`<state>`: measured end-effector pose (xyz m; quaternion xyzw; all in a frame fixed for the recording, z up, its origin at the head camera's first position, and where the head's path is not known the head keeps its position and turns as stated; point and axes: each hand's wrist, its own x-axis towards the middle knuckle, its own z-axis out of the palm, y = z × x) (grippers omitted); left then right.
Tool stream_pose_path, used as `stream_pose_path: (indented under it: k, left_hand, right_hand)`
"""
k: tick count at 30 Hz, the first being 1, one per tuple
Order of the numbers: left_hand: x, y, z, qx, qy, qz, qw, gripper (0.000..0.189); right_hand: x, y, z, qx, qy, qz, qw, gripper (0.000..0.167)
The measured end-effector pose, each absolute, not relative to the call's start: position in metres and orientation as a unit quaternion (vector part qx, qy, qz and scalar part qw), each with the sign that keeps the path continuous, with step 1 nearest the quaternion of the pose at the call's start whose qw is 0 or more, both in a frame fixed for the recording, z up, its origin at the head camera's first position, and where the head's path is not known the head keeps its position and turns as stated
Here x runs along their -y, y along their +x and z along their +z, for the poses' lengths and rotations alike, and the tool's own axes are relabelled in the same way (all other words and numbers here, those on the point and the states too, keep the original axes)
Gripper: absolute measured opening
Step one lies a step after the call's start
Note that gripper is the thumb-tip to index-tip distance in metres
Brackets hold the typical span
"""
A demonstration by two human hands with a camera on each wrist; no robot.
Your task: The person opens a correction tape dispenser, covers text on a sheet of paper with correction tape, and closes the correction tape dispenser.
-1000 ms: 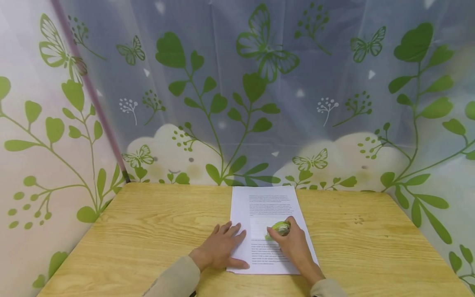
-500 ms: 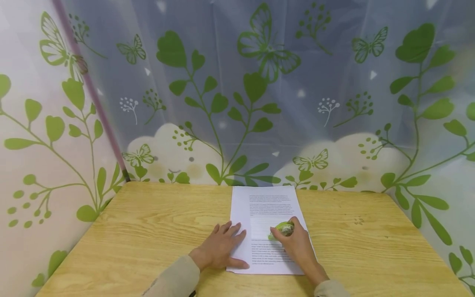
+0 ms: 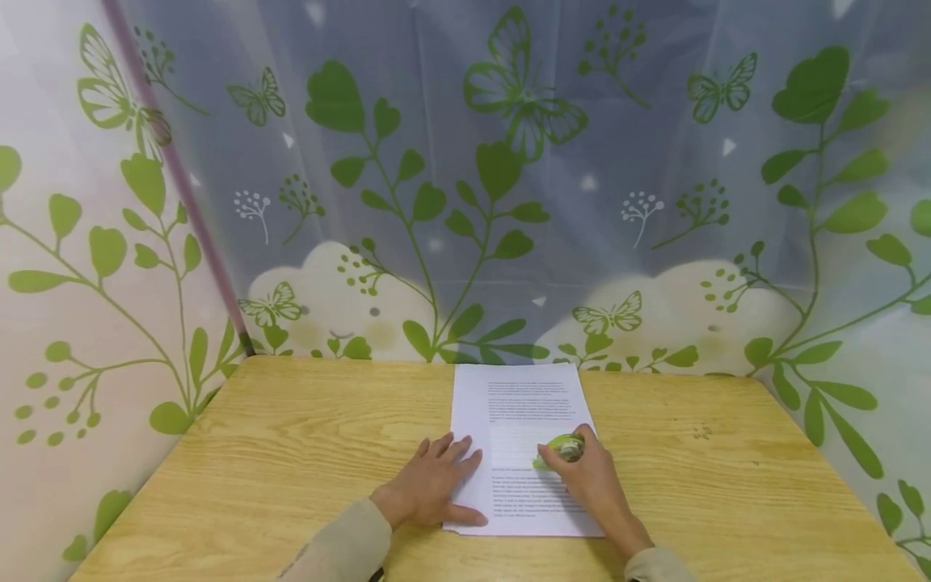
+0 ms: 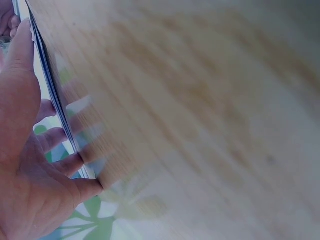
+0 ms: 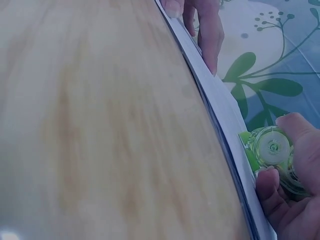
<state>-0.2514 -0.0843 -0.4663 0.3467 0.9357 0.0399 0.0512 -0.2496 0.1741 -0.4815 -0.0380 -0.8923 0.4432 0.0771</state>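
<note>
A stack of printed paper (image 3: pixel 469 404) lies on the wooden table, its top sheet covered with lines of text. Across the middle of that sheet runs a white band (image 3: pixel 512 446) where no print shows. My right hand (image 3: pixel 595 478) pinches a green, clear-bodied correction tape (image 3: pixel 569 447) between thumb and fingers, its tip down at the band's lower edge. In the right wrist view the round reel of the correction tape (image 5: pixel 272 146) shows through its case. Flat on the left margin of the sheet rests my left hand (image 3: pixel 435 483), fingers spread and fairly straight.
The wooden table (image 3: pixel 313 453) stretches to both sides of the paper. Behind it hangs a curtain (image 3: pixel 451 242) printed with green leaves and butterflies, and a dark-ended pole (image 3: pixel 204 234) slants down at the back left corner.
My right hand has slid a little to the right across the sheet with the correction tape. My left hand has stayed in place on the paper.
</note>
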Motion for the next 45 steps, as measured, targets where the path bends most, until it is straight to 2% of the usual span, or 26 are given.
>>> stream_pose_path:
  k: [20, 45]
  left_hand:
    - [0.085, -0.252, -0.466, -0.932, 0.355, 0.046, 0.049, 0.09]
    - [0.085, -0.252, -0.467, -0.933, 0.355, 0.046, 0.04, 0.09]
  right_hand:
    - [-0.191, -0.25, -0.481, 0.892, -0.041, 0.444, 0.073, 0.047]
    - [-0.212, -0.253, -0.482, 0.896, -0.049, 0.44, 0.043, 0.052]
